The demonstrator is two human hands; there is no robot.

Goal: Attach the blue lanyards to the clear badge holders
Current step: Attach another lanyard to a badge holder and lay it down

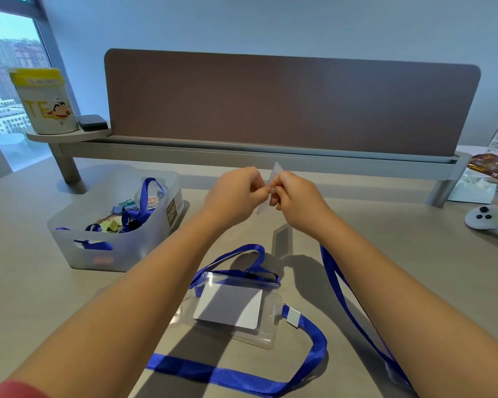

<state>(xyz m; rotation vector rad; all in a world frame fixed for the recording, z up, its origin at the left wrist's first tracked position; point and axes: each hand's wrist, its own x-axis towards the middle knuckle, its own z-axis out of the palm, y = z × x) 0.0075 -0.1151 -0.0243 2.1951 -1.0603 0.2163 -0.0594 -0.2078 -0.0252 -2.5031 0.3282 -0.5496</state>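
At left of centre a translucent plastic bin (118, 225) holds blue lanyards (144, 208), binder clips (121, 206) and a small clear jar. In mid-frame the left hand (233, 191) and right hand (296, 193) meet, both pinching a clear badge holder (276, 170) held upright above the counter (26, 268). A blue lanyard (348, 300) hangs below the right wrist. Lower centre, finished badge holders (230, 305) with lanyards lie flat. A brown divider panel (291, 101) backs the counter; a cartoon canister (45, 101) stands upper left by the window.
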